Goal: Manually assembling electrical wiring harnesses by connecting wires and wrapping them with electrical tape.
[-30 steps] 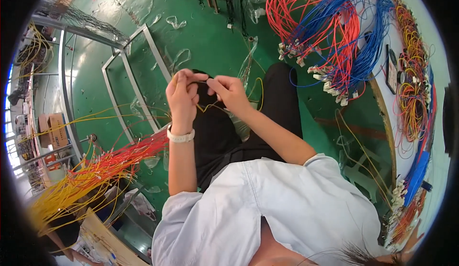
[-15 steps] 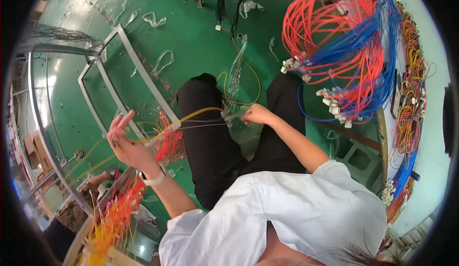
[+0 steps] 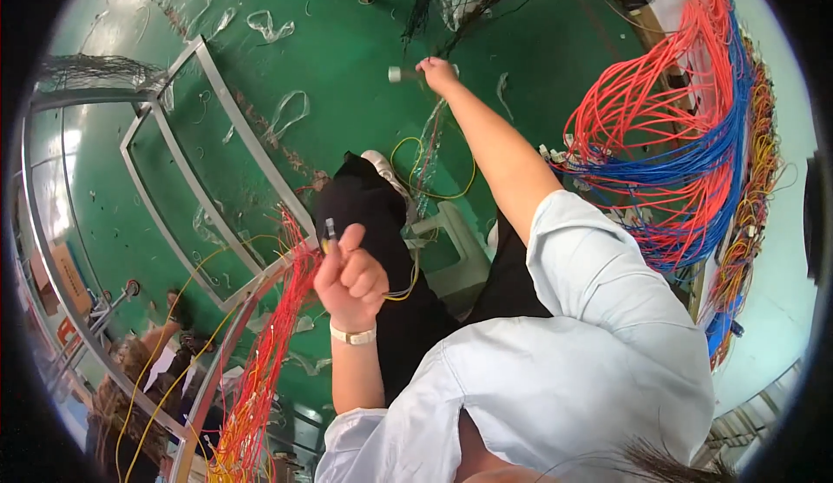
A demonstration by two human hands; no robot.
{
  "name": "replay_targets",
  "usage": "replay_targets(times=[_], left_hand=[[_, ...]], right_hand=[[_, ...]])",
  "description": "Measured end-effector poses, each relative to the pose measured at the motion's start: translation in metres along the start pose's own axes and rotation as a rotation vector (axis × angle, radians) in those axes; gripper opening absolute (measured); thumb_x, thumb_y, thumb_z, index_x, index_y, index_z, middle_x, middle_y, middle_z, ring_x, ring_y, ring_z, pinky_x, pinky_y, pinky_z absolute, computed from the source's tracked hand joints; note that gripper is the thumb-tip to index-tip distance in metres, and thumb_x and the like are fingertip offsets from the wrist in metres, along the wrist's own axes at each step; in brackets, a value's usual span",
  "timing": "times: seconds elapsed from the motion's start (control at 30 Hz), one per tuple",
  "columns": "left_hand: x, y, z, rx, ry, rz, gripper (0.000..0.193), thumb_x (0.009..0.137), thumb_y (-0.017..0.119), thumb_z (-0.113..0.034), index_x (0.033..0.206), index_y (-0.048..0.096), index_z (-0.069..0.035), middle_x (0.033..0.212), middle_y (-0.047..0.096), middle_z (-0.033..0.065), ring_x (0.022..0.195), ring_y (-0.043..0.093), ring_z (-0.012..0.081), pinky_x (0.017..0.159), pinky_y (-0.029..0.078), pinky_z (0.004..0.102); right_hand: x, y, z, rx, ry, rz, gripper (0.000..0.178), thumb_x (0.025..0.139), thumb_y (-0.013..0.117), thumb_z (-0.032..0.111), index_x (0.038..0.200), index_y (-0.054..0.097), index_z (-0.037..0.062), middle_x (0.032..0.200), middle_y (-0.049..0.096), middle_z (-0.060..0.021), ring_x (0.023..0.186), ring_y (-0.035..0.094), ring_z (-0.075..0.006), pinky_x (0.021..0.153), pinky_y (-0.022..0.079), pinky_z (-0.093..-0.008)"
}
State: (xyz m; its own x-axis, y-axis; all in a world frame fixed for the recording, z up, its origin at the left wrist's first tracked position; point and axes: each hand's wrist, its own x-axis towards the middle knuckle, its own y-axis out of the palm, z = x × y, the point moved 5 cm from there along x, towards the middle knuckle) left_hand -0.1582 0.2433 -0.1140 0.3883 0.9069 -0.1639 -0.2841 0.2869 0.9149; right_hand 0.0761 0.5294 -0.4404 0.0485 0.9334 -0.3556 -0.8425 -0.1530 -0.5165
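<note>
My left hand (image 3: 351,282) is closed over my left thigh, with a small dark-and-clear plug (image 3: 329,230) standing up from its fingertips. Thin yellow and grey wires (image 3: 409,282) trail out beside that hand. Stretched far forward, my right hand (image 3: 439,76) is closed at a small white connector (image 3: 401,74), which sticks out left of the fingertips. Black wires (image 3: 423,16) hang just beyond this hand; how they meet the connector is hidden. A loop of yellow wire (image 3: 475,164) lies below the right forearm.
Red wires (image 3: 620,92) and blue wires (image 3: 659,170) hang at the right. A metal frame (image 3: 234,118) stands at the left, with red wires (image 3: 269,344) draped over it. A pale stool (image 3: 468,249) shows between my legs. Another person (image 3: 130,379) is at lower left.
My right hand has gone from above my lap forward to the white connector by the black wires. My left hand has come in rightward and closed from spread fingers, with the plug now showing.
</note>
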Motion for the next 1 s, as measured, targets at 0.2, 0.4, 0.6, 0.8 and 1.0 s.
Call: replay_targets(times=[0.2,0.4,0.6,0.8,1.0], left_hand=[[0.024,-0.041,0.012,0.568,-0.272,-0.494,0.021,0.098,0.045,-0.025,0.095,0.053,-0.005,0.057,0.023,-0.0097,0.042,0.017,0.0008,0.036,0.013,0.019],[0.011,-0.049,0.019,0.829,0.113,-0.543,0.029,0.1,0.04,-0.023,0.11,0.057,-0.002,0.058,0.025,-0.0089,0.043,0.02,0.0021,0.036,0.015,0.0196],[-0.032,-0.005,0.067,1.002,0.547,-0.479,0.035,0.101,0.039,-0.025,0.113,0.056,0.003,0.059,0.028,-0.0073,0.044,0.021,0.0025,0.037,0.015,0.0201],[-0.103,0.04,0.143,1.71,0.862,-0.069,0.035,0.094,0.052,-0.02,0.122,0.054,0.002,0.074,0.046,-0.0038,0.054,0.037,0.0024,0.044,0.029,0.0177],[-0.207,0.09,0.198,1.91,1.446,0.051,0.01,0.079,0.059,0.0,0.081,0.05,-0.005,0.071,0.052,0.0034,0.061,0.05,0.0127,0.055,0.041,0.0253]], right_hand=[[-0.153,-0.056,0.001,-0.198,-0.228,-0.433,0.022,0.093,0.049,0.024,0.09,0.063,0.0069,0.09,0.064,-0.0154,0.081,0.061,-0.0362,0.071,0.049,-0.0436],[-0.312,-0.059,0.077,0.652,0.199,0.636,0.033,0.096,0.05,0.026,0.088,0.061,-0.004,0.07,0.066,-0.0096,0.069,0.067,-0.0184,0.068,0.052,-0.0289],[-0.37,-0.142,0.17,0.486,-0.211,0.382,0.03,0.096,0.05,0.02,0.082,0.063,-0.0042,0.075,0.066,-0.0102,0.073,0.068,-0.0203,0.069,0.053,-0.0281],[-0.49,-0.174,0.248,0.761,-0.36,0.618,0.031,0.097,0.047,0.019,0.085,0.063,-0.0055,0.083,0.067,-0.0131,0.08,0.067,-0.0193,0.076,0.053,-0.03],[-0.557,-0.161,0.248,1.049,-0.297,0.772,0.033,0.097,0.046,0.027,0.079,0.058,0.0019,0.077,0.058,-0.0049,0.071,0.058,-0.0126,0.069,0.048,-0.0266]])
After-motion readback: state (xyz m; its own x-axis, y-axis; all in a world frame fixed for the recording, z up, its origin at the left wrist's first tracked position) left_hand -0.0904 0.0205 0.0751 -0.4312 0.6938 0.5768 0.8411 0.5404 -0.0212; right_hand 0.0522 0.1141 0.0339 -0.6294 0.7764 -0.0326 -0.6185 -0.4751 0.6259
